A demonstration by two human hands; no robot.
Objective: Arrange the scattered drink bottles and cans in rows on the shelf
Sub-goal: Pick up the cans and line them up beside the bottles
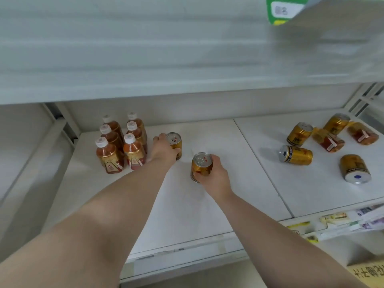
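Upright gold can [175, 143] in left hand [163, 149], another can [201, 166] in right hand [213, 173].

My left hand [164, 149] covers the near side of one gold can [175, 143], and my right hand [214, 173] hides the right flank of another [200, 166]. The back bottles [133, 119] stand half hidden behind the front ones. The print on the green box [280, 11], cut off at the top edge, is too blurred to read, as are the price tags [334, 219] on the shelf [187, 204] lip.
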